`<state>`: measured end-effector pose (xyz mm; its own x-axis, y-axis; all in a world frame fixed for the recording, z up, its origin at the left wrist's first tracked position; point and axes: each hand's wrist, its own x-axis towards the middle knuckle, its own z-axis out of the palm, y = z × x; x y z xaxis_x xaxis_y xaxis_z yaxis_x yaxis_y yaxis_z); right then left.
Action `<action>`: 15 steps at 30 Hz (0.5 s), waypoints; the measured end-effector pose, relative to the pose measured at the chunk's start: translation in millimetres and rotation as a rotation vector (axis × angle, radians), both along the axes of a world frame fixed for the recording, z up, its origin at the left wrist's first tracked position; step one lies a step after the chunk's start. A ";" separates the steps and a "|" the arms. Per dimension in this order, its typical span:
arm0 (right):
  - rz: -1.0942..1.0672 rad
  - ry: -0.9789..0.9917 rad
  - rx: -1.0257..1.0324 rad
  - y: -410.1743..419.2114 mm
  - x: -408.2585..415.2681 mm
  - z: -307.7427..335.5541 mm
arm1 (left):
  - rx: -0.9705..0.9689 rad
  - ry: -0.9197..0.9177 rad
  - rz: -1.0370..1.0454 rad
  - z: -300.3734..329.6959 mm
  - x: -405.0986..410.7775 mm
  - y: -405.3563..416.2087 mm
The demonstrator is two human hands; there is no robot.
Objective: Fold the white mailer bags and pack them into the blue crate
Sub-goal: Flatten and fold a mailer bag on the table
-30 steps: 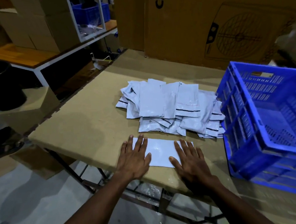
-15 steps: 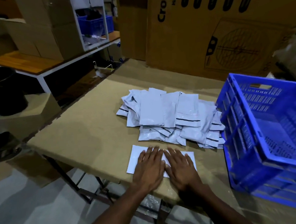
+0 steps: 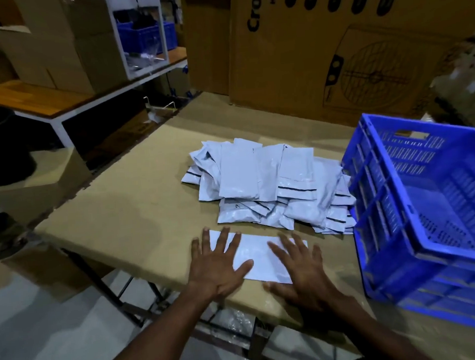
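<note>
Hands flat, fingers spread, both pressing one white mailer bag (image 3: pixel 260 258) onto the table (image 3: pixel 126 215). Left hand (image 3: pixel 218 265) covers the bag's left end, with its outer fingers reaching past the edge onto the table. Right hand (image 3: pixel 300 272) covers the right end, heel of the palm on the table just nearer the person than the bag. Hands are set apart with a bare strip of bag showing between them. Neither hand curls round anything; this is pressing, not gripping.

Bag lies flat and lengthwise across the near edge of the table, just on the near side of the pile of mailer bags (image 3: pixel 270 183). The pile is loose and overlapping, several bags showing a dark strip across them. Its right edge is touching or nearly touching the blue crate (image 3: pixel 380 226); cannot tell which.

Crate sits on the table right of the pile and right of the pressed bag, slightly tilted in view. What shows of its inside holds no bags. Right hand is near the crate's left wall but clear of it.

Beyond the pile, a large printed cardboard box (image 3: pixel 361 44) stands at the far end of the table. Left of the pile, off the table, a wooden-topped bench (image 3: pixel 36 99) carries more cartons, and a black bin (image 3: pixel 0 143) stands on the floor.
</note>
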<state>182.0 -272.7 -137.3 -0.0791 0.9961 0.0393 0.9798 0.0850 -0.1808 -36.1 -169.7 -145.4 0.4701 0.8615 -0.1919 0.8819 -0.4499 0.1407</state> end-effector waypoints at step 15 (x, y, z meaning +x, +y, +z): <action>0.172 0.226 0.370 15.2 -8.6 4.4 | 0.117 -0.014 -0.156 9.1 -19.2 -4.9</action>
